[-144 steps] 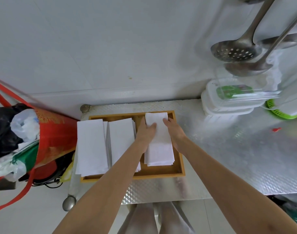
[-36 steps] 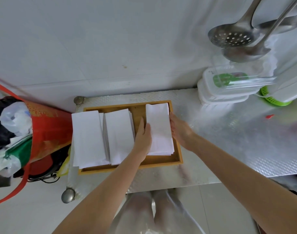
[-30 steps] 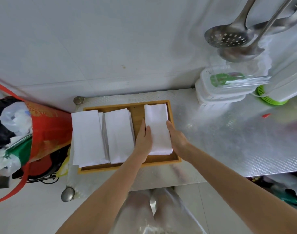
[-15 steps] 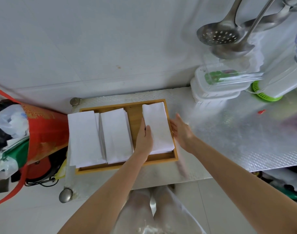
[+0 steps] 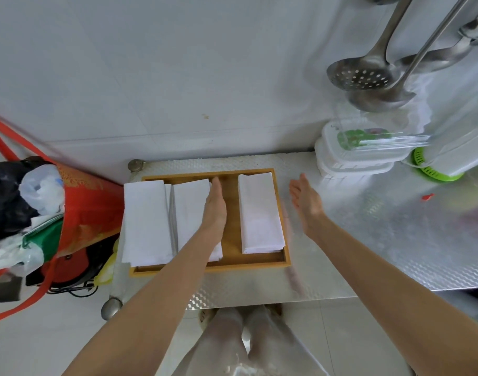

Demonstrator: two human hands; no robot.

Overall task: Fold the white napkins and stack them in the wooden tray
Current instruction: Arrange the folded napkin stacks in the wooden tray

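Metal worktop point(image 5: 368, 240) at frame centre carries the wooden tray point(image 5: 285, 248). Three stacks of folded napkins sit in the tray: left stack point(image 5: 145, 223), middle stack point(image 5: 190, 210), right stack point(image 5: 259, 215). Since 0.5 s ago both hands have left the right stack. Left hand point(image 5: 214, 210) now lies edge-on against the middle stack, fingers straight, together. Right hand point(image 5: 305, 202) hovers right of the tray, fingers relaxed, slightly apart, holding nothing.

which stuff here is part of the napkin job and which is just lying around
Job: wooden tray; right napkin stack; middle napkin stack; left napkin stack; left hand; right hand.

Lying about: ladles; plastic containers; red bag; green basket.
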